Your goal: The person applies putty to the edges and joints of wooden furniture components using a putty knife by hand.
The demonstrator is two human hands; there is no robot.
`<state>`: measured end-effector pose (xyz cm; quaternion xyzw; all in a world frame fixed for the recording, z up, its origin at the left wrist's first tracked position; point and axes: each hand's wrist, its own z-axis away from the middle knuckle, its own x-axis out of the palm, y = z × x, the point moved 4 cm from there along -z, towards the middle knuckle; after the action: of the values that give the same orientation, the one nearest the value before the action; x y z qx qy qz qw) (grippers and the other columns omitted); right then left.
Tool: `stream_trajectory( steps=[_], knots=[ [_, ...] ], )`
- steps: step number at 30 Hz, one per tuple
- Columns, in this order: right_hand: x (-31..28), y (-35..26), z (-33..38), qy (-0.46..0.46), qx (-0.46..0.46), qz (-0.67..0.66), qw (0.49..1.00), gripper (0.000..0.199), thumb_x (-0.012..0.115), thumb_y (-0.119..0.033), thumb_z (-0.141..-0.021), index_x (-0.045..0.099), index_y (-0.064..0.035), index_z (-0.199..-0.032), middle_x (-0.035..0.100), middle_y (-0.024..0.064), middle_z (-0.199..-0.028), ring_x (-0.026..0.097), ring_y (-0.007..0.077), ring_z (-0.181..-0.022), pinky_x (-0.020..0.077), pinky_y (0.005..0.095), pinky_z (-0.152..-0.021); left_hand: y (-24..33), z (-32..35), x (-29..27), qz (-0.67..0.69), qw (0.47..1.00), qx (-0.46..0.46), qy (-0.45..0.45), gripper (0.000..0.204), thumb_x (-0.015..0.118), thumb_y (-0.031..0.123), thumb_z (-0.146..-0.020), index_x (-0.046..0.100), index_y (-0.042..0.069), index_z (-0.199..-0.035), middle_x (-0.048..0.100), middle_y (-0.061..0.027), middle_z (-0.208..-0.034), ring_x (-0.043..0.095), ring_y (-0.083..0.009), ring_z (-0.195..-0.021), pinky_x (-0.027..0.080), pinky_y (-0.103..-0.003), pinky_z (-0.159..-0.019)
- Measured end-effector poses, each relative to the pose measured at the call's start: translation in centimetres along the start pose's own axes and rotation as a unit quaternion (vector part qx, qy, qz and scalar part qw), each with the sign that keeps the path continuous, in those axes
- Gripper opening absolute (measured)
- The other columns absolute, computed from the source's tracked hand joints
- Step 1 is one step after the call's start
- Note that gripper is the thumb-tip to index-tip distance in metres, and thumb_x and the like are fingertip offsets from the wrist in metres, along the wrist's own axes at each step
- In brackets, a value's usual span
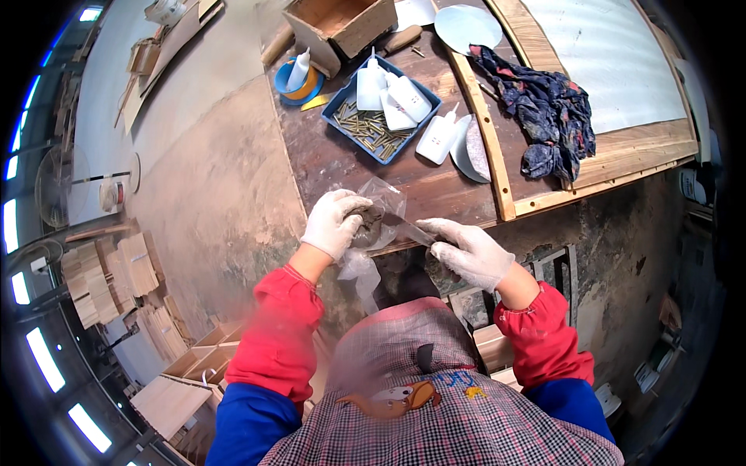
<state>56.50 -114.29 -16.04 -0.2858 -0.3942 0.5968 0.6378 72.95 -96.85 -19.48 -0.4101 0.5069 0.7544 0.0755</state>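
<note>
My left hand (334, 223), in a white glove, is closed around a clear plastic bag (387, 196) with a dark grey-brown lump inside. The bag's loose end hangs below the hand. My right hand (472, 253), gloved too, grips a flat-bladed tool like a putty knife (416, 232). Its blade points left, with the tip at the bag's opening. Both hands are at the near edge of the brown worktable (334, 167). Beyond them stands a blue tray (351, 140) with white squeeze bottles (406, 99) and many brass-coloured pins (371, 128).
Right of the tray lie another squeeze bottle (437, 138) and a pale disc (471, 151). A dark patterned cloth (548, 109) lies across a wooden frame (501, 182). A wooden box (342, 27) and a blue-orange tape roll (293, 91) are farther back. Stacked boards (116, 272) stand at left.
</note>
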Motion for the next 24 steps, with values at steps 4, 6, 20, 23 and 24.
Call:
stream_trajectory(
  steps=[4,6,20,23,24],
  knots=[
    [0.3,0.2,-1.7,-0.038,0.015,-0.034,0.999,0.041,0.049,-0.013,-0.088,0.047,-0.001,-0.128,0.058,0.0035,-0.083,0.05,0.0081,-0.064,0.044,0.025,-0.06,0.4,-0.3,0.0,0.008,1.0,0.002,0.007,0.023,0.057,0.005,-0.068,0.067,0.007,-0.089,0.062,-0.0115,-0.09,0.056,-0.0317,-0.091,0.045,-0.039,-0.083],
    [0.1,0.3,-2.3,-0.038,0.008,-0.005,0.999,0.041,0.049,-0.013,-0.088,0.047,-0.0017,-0.127,0.058,0.003,-0.081,0.05,0.0081,-0.062,0.0441,0.0249,-0.058,0.3,-0.3,0.0,0.009,1.0,0.004,0.001,0.026,0.055,0.005,-0.068,0.066,0.006,-0.091,0.061,-0.0128,-0.091,0.055,-0.0324,-0.091,0.044,-0.04,-0.085],
    [-1.0,-0.8,-3.6,-0.045,0.0,0.044,0.998,0.038,0.05,-0.011,-0.086,0.052,0.0003,-0.123,0.062,0.0085,-0.098,0.058,0.0161,-0.08,0.0477,0.0294,-0.076,1.6,-0.1,-0.2,-0.075,0.995,0.051,0.047,0.026,0.063,0.002,-0.064,0.065,0.008,-0.089,0.06,-0.0092,-0.09,0.055,-0.031,-0.086,0.044,-0.04,-0.077],
    [-1.5,-1.1,-3.7,-0.036,-0.023,0.084,0.996,0.039,0.051,-0.011,-0.084,0.053,0.0003,-0.121,0.063,0.0134,-0.099,0.06,0.0207,-0.085,0.0468,0.0313,-0.082,2.0,-0.2,-0.1,-0.095,0.993,0.05,0.042,0.026,0.065,0.004,-0.064,0.065,0.01,-0.09,0.059,-0.0071,-0.09,0.055,-0.0296,-0.085,0.043,-0.04,-0.075],
    [-1.6,-1.5,-3.9,-0.041,-0.027,0.105,0.993,0.039,0.052,-0.011,-0.084,0.053,0.0003,-0.121,0.063,0.0153,-0.099,0.061,0.0223,-0.086,0.047,0.032,-0.082,1.9,-0.1,-0.1,-0.096,0.993,0.048,0.044,0.026,0.065,0.004,-0.064,0.064,0.01,-0.09,0.059,-0.007,-0.091,0.055,-0.0295,-0.086,0.043,-0.04,-0.075]
  ],
)
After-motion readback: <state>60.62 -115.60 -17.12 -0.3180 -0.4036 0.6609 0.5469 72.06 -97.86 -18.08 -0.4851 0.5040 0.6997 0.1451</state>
